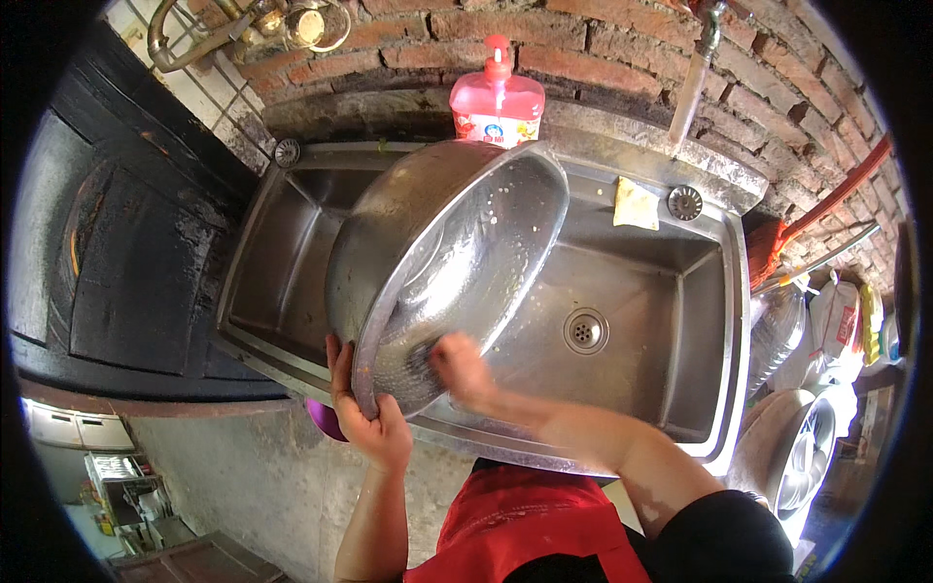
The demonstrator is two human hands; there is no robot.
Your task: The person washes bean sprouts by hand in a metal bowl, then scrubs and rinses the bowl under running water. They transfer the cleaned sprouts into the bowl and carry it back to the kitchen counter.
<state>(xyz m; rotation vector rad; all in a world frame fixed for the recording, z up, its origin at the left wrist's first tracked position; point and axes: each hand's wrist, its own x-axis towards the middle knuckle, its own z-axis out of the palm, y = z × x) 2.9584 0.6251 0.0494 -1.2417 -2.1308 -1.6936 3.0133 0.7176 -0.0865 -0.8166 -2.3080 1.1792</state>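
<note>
A large stainless steel basin [510, 218] is tilted on its side over the double sink [627, 291], its mouth facing right. My left hand [372, 419] grips the near rim, thumb inside the wall and fingers around the outside. Inside the basin, close to that rim, my right hand [463, 368] is closed on a dark scouring pad [421, 361]. Motion blurs this hand, and the pad is partly covered by the fingers. Small pale bits and wet drops cling to the basin's inner wall.
Behind the sink stands a pink pump bottle [498, 102] of dish soap. A pale yellow cloth or sponge [635, 204] lies on the back ledge beside a metal drain strainer [685, 202]. A pipe [689, 95] comes down the brick wall. At right are a broom [773, 244] and bags [834, 313].
</note>
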